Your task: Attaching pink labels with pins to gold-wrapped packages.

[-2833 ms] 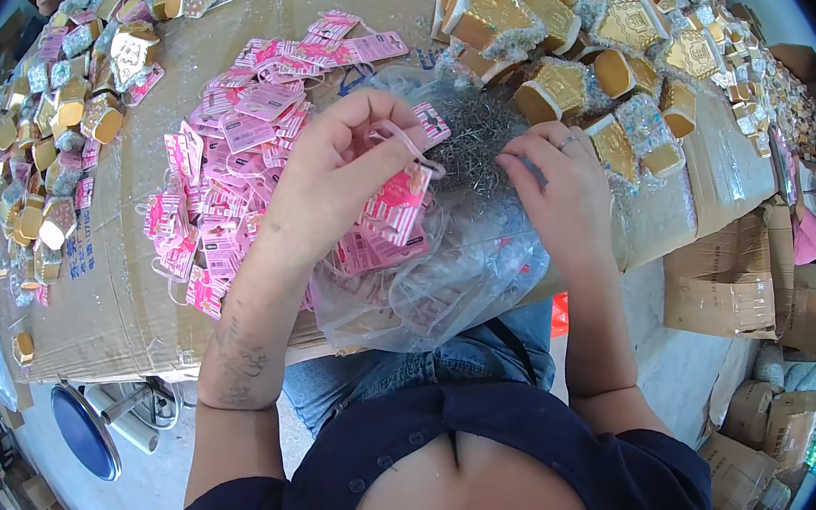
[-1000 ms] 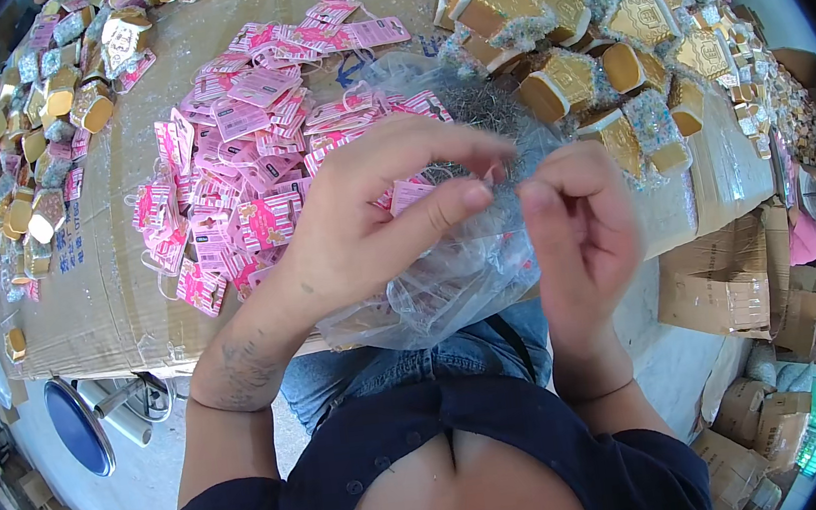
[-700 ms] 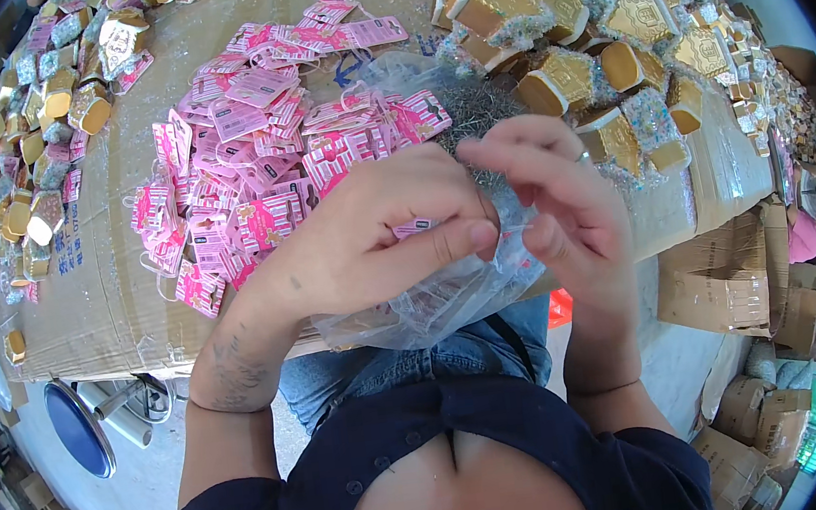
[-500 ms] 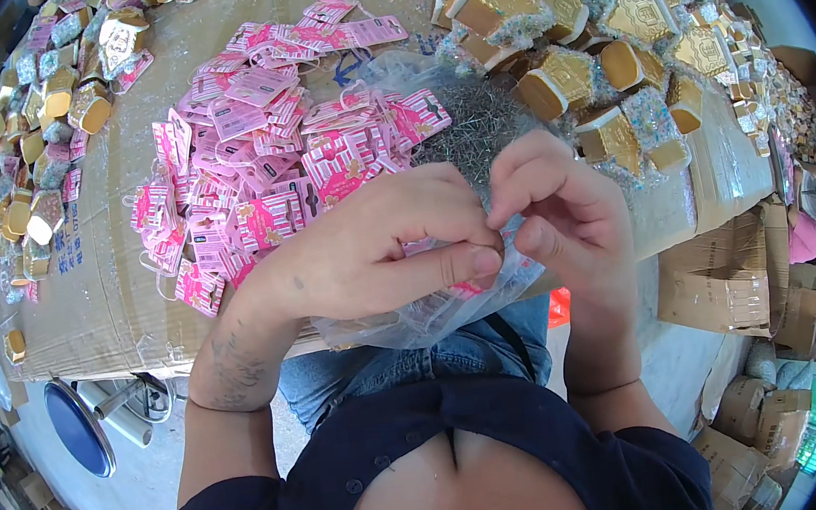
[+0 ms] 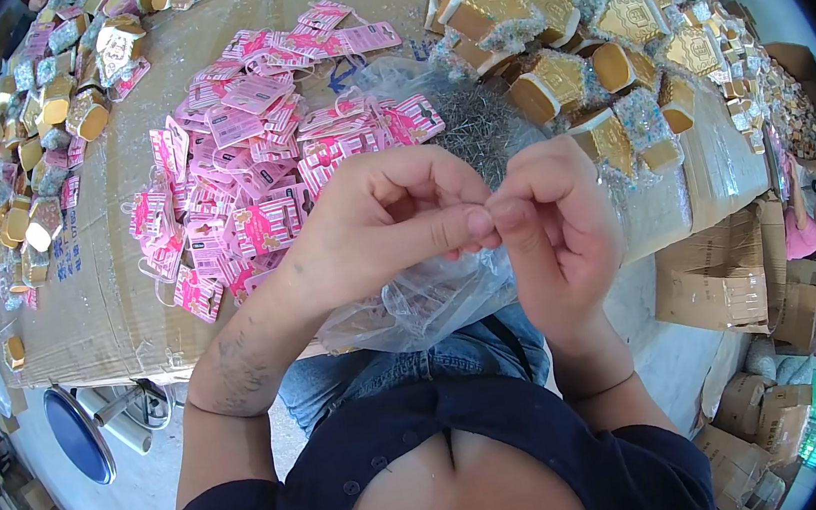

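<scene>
My left hand (image 5: 380,226) and my right hand (image 5: 557,223) meet over the table's near edge, thumb and finger of each pinched together. Their fingertips touch or nearly touch, and whatever is between them is too small or hidden to make out. Below them lies a crumpled clear plastic bag (image 5: 412,307). Just beyond, a heap of thin dark metal pins (image 5: 474,127) rests in the bag's open part. Left of my hands is a pile of pink-and-white hang tags (image 5: 268,221) with loops of pale string.
Gold, house-shaped ornaments with glittery edges (image 5: 550,88) are heaped at the right; more ornaments (image 5: 46,211) lie at the far left. Cardboard (image 5: 112,309) covers the table. A blue round stool (image 5: 78,434) stands below left, an opened carton (image 5: 712,276) at right. Another person (image 5: 806,232) sits far right.
My hands have turned and shifted slightly, and the fingertips have come together. The pink piece seen beneath them earlier no longer shows. The tag pile looks unchanged.
</scene>
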{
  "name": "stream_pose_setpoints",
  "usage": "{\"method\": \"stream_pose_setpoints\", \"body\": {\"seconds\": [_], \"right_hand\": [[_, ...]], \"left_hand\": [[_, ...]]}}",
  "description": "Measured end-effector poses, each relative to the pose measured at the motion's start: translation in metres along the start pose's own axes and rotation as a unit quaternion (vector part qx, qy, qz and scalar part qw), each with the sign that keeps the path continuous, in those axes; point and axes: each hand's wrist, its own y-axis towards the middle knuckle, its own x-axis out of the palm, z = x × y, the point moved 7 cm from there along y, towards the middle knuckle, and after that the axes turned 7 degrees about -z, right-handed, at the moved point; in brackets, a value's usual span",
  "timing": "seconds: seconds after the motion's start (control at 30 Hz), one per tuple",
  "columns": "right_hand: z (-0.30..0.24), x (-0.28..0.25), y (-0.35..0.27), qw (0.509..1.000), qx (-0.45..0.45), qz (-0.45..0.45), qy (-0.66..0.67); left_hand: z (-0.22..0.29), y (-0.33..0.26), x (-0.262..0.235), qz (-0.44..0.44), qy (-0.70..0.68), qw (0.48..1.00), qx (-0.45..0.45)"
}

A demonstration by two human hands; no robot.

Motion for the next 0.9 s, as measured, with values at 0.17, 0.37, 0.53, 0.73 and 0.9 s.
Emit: {"method": "stream_pose_setpoints", "body": {"seconds": [0.17,0.37,0.53,0.73,0.9], "right_hand": [[-0.009,0.000,0.006,0.996,-0.070,-0.055,0.029],[0.000,0.002,0.013,0.992,-0.055,-0.084,0.078],[0.021,-0.008,0.047,0.978,0.050,-0.087,0.182],[0.034,-0.015,0.117,0.884,-0.114,-0.050,-0.451],[0.059,0.000,0.131,0.826,-0.053,-0.137,-0.545]], "left_hand": [[-0.006,0.001,0.009,-0.072,-0.135,0.987,-0.050],[0.001,-0.002,0.005,-0.040,-0.081,0.995,-0.035],[0.005,0.002,-0.006,0.006,-0.109,0.994,0.019],[0.013,0.003,-0.025,0.034,-0.170,0.980,0.092],[0.020,0.000,-0.029,0.071,-0.152,0.980,0.105]]}}
